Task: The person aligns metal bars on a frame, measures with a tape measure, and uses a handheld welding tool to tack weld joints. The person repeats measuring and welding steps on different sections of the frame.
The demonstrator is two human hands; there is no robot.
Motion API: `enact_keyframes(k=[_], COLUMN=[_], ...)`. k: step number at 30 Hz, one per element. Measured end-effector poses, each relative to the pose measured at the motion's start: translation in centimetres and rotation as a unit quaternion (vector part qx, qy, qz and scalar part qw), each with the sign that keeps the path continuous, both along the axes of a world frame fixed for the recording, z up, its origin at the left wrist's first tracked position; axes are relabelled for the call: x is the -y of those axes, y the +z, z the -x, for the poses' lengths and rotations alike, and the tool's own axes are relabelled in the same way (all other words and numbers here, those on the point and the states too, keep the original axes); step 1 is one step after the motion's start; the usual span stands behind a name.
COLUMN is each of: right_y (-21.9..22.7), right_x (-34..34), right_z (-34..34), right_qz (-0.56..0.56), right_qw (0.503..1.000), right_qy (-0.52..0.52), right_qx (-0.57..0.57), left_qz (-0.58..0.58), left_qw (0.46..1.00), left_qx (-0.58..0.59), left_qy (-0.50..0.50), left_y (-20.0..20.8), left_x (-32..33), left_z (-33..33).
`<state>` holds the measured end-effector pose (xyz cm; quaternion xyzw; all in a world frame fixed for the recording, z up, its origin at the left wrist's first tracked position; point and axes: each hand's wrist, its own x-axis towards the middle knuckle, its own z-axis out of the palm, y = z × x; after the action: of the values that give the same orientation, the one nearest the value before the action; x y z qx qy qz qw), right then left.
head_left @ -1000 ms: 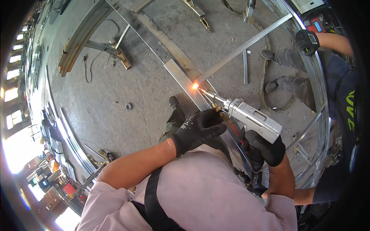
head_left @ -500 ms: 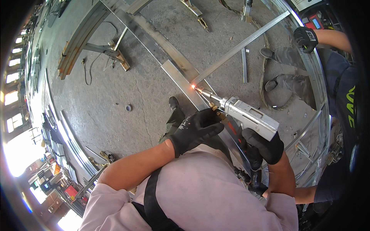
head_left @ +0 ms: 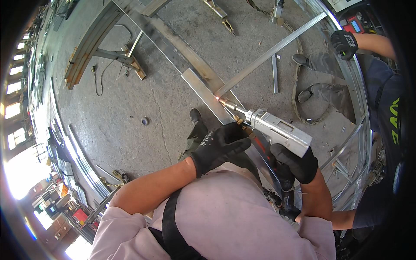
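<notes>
A: Head view. Where's the welding torch [head_left: 281, 132]?

B: Right hand [head_left: 299, 164] clamped round it; its body lies just ahead-left of those fingers. Left hand [head_left: 222, 145] is to the left, fingers bent near a brass fitting [head_left: 239, 120]; cannot tell whether they close on it.

A: Hazards?

B: My reading: a wobble in the right wrist could drag the nozzle [head_left: 230, 105] off the small glow [head_left: 217, 99], where the crossbar [head_left: 271, 56] meets the beam [head_left: 200, 88]. Left fingers sit close behind the nozzle; a forward slip could scorch them. Ahead-right of the right hand, a co-worker's gloved hand [head_left: 344, 44] is at the far rail [head_left: 360, 86]; a nudge there might shift the crossbar.

A: Heading, axis?

B: Nozzle points away from the right hand, forward and leftward, at the glow. Long axis slants likewise, oblique to the beam, broadly across the crossbar's line.
</notes>
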<state>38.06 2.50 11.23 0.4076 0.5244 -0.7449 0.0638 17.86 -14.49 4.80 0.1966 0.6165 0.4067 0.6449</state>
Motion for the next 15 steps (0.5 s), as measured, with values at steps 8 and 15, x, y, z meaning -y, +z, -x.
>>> enact_keyframes(k=[8,15], right_y=[-0.21,-0.26], right_x=[0.01,-0.09], right_z=[-0.05,-0.13], right_qz=[0.004,0.011], right_qw=[1.000,1.000], right_qy=[-0.006,-0.009], right_qx=[0.011,0.018], left_qz=[0.006,0.001], left_qw=[1.000,1.000], left_qx=[-0.006,-0.004], left_qy=[-0.004,0.000], left_y=[0.14,0.22], left_x=[-0.05,-0.12], left_z=[0.13,0.17])
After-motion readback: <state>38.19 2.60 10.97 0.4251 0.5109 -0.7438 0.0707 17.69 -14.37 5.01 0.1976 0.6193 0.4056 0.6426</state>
